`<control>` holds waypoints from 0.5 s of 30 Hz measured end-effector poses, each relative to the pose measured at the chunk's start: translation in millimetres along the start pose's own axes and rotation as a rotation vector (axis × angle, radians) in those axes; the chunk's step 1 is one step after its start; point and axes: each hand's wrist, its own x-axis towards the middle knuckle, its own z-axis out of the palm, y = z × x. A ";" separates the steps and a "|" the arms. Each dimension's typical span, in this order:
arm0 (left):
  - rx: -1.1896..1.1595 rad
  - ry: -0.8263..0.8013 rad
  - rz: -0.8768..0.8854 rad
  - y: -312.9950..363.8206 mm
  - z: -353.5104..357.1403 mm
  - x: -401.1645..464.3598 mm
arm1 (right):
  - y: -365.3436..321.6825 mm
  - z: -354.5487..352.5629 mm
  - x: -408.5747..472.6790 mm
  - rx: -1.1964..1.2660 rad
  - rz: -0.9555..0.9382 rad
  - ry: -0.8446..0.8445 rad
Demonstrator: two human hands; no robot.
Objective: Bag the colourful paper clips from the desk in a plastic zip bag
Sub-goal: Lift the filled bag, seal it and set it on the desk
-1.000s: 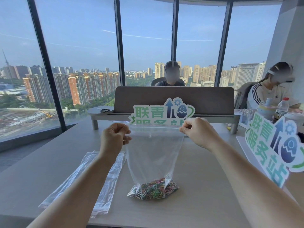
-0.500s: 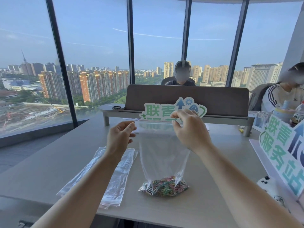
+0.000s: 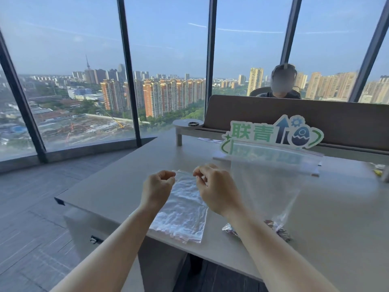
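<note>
With the filled zip bag (image 3: 271,182) of paper clips (image 3: 280,228) standing at the desk's (image 3: 117,186) near edge, both the left hand (image 3: 157,186) and right hand (image 3: 212,186) pinch an empty bag's (image 3: 183,209) mouth, best peeled apart gently.

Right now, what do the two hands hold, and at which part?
Both the left hand and the right hand pinch the far top edge of an empty plastic bag from the stack.
</note>
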 end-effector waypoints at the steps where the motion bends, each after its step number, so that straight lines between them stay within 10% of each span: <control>1: 0.046 0.003 -0.009 -7.2 -4.1 -0.2 | 2.2 8.5 -1.7 0.003 0.024 -0.030; 15: 0.494 -0.065 -0.198 -73.1 -31.7 5.7 | 40.9 92.0 -30.3 -0.177 0.508 -0.467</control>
